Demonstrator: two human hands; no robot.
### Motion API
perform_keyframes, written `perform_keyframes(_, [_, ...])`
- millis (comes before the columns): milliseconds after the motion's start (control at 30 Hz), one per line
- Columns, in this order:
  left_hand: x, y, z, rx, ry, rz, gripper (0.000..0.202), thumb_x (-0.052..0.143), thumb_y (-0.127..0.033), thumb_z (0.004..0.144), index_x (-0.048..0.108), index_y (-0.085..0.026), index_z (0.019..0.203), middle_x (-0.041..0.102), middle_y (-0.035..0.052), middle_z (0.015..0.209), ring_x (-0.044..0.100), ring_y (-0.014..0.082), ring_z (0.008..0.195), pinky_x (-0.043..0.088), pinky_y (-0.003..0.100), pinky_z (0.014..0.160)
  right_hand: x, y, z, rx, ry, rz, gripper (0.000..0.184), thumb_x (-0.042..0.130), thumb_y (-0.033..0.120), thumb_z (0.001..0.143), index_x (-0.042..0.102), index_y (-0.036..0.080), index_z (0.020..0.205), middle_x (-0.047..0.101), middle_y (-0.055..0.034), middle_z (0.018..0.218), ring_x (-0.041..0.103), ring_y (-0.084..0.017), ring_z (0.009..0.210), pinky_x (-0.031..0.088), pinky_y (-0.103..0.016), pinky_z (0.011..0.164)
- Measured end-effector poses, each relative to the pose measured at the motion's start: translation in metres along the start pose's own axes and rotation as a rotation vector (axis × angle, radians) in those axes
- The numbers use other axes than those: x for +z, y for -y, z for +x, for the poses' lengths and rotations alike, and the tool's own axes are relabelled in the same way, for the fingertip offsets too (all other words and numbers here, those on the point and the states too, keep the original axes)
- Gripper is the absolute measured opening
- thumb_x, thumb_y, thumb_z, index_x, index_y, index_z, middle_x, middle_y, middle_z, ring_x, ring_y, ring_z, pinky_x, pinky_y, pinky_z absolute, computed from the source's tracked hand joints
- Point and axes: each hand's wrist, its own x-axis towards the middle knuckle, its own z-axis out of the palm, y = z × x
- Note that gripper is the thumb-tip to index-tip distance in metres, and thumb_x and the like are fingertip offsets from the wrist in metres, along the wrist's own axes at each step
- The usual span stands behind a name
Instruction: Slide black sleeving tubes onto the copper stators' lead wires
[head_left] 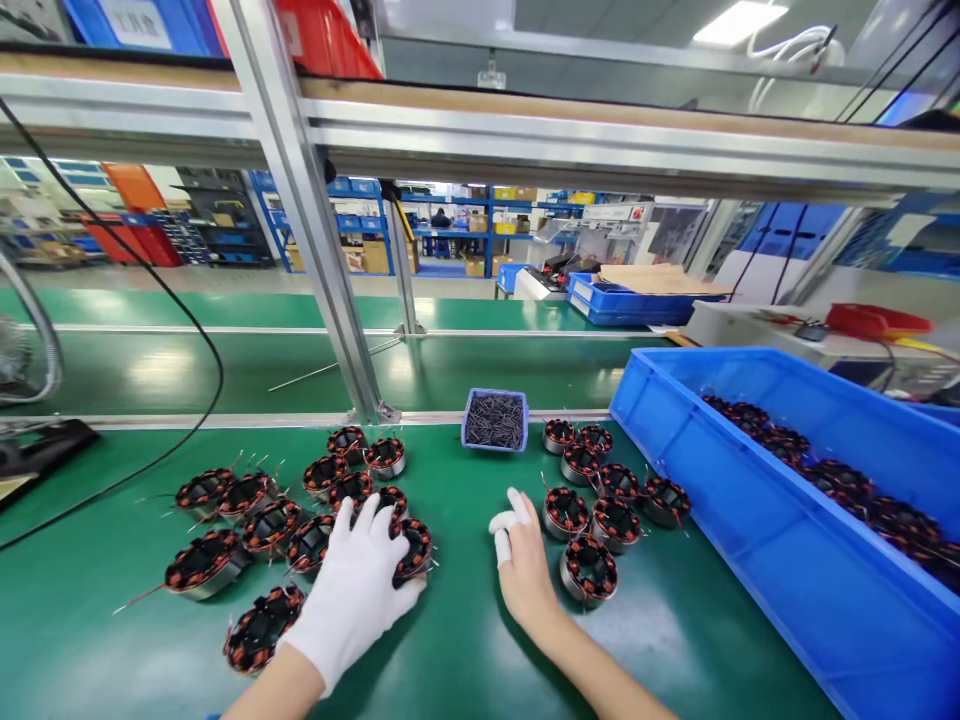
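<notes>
My left hand [356, 575], in a white glove, reaches over the left group of copper-wound motor stators. Its thumb and fingers are around the near right motor stator [415, 552] of that group, which still rests on the green bench. My right hand [523, 560] has white covers on some fingertips. It is over the bench, left of a second group of stators [589, 570], fingers loosely bent and apart, with nothing visible in them. Beyond both hands stands a small blue bin [495, 447] full of short dark sleeve-like pieces [495, 418].
A large blue crate [750, 560] holding many more stators [840, 480] fills the right side. An aluminium post [307, 210] rises behind the left group. A black cable [169, 290] hangs at left. Overhead, a shelf beam [600, 140] crosses the view.
</notes>
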Motion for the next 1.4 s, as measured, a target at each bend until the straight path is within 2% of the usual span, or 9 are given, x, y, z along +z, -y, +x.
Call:
perform_keyframes(200, [0.0,0.036,-0.011,0.06,-0.015,-0.073,0.024,0.054,-0.04,0.07,0.062,-0.019,0.077,0.051,0.0102,0.116,0.031,0.0319,0.121,0.021,0.051,0.101,-0.003,-0.029,0.032,-0.063,-0.122,-0.173,0.026,0.029,0.01,0.082,0.055,0.014,0.084,0.032,-0.0121,0.131,0.008,-0.027,0.127,0.022,-0.054,0.098])
perform_keyframes(400, [0.002,0.072,-0.023,0.08,0.007,-0.047,0.017,0.055,-0.034,0.067,0.062,-0.022,0.076,0.05,0.0072,0.119,0.031,0.0317,0.122,0.018,0.053,0.101,-0.038,-0.07,0.044,-0.117,-0.142,-0.185,0.021,0.034,0.017,0.081,0.055,0.015,0.081,0.042,-0.0136,0.12,0.028,-0.027,0.12,0.027,-0.054,0.095])
perform_keyframes(567, [-0.012,0.044,-0.024,-0.08,-0.01,0.065,0.022,0.063,-0.009,0.054,0.065,-0.02,0.072,0.046,0.0082,0.126,0.032,0.035,0.12,0.013,0.055,0.101,-0.049,-0.04,0.032,-0.104,-0.069,-0.04,0.022,0.039,0.025,0.083,0.059,0.016,0.089,0.054,-0.0119,0.104,0.046,-0.023,0.102,0.035,-0.045,0.091])
perform_keyframes(733, [-0.016,-0.007,-0.014,0.067,0.078,-0.174,0.016,0.064,-0.017,0.061,0.065,-0.025,0.075,0.046,0.002,0.127,0.035,0.0303,0.118,0.023,0.05,0.099,-0.034,0.007,0.022,0.162,0.097,0.335,0.023,0.052,0.035,0.077,0.062,0.017,0.088,0.062,-0.007,0.085,0.057,-0.019,0.074,0.048,-0.032,0.066])
perform_keyframes(900, [0.001,-0.037,-0.016,0.25,0.107,-0.426,0.028,0.062,-0.024,0.066,0.057,-0.029,0.093,0.042,0.001,0.129,0.036,0.0262,0.117,0.034,0.043,0.095,-0.029,0.016,0.031,0.42,0.253,0.608,0.022,0.063,0.035,0.062,0.061,0.014,0.07,0.061,-0.0033,0.061,0.057,-0.017,0.057,0.047,-0.028,0.052])
perform_keyframes(1033, [0.023,-0.056,-0.024,0.197,0.055,-0.535,0.031,0.067,-0.035,0.06,0.057,-0.025,0.087,0.045,0.0043,0.124,0.039,0.0286,0.114,0.039,0.042,0.092,-0.041,0.013,0.027,0.527,0.254,0.635,0.022,0.066,0.032,0.058,0.061,0.014,0.069,0.061,-0.0029,0.059,0.057,-0.016,0.055,0.045,-0.025,0.05])
perform_keyframes(1133, [0.025,-0.058,-0.029,0.046,0.035,-0.509,0.03,0.064,-0.027,0.062,0.058,-0.022,0.09,0.046,0.0093,0.123,0.041,0.0321,0.114,0.04,0.046,0.091,-0.048,0.013,0.02,0.554,0.278,0.653,0.022,0.066,0.031,0.06,0.061,0.013,0.072,0.062,-0.0042,0.061,0.057,-0.015,0.055,0.045,-0.025,0.052])
perform_keyframes(1267, [-0.006,-0.033,-0.023,0.078,0.229,-0.694,0.063,0.058,-0.018,0.058,0.044,-0.026,0.119,0.04,0.008,0.13,0.041,0.0283,0.114,0.042,0.04,0.091,-0.047,0.014,0.016,0.545,0.28,0.669,0.023,0.066,0.032,0.063,0.061,0.013,0.074,0.063,-0.0058,0.064,0.057,-0.015,0.058,0.045,-0.025,0.053])
perform_keyframes(1400, [-0.028,-0.019,0.012,-0.121,0.21,-0.941,0.037,0.04,-0.019,0.075,0.052,-0.023,0.109,0.055,0.0027,0.112,0.052,0.0174,0.1,0.042,0.031,0.089,-0.041,0.016,0.014,0.541,0.258,0.681,0.025,0.067,0.035,0.063,0.061,0.013,0.072,0.064,-0.0064,0.063,0.058,-0.016,0.058,0.046,-0.025,0.052])
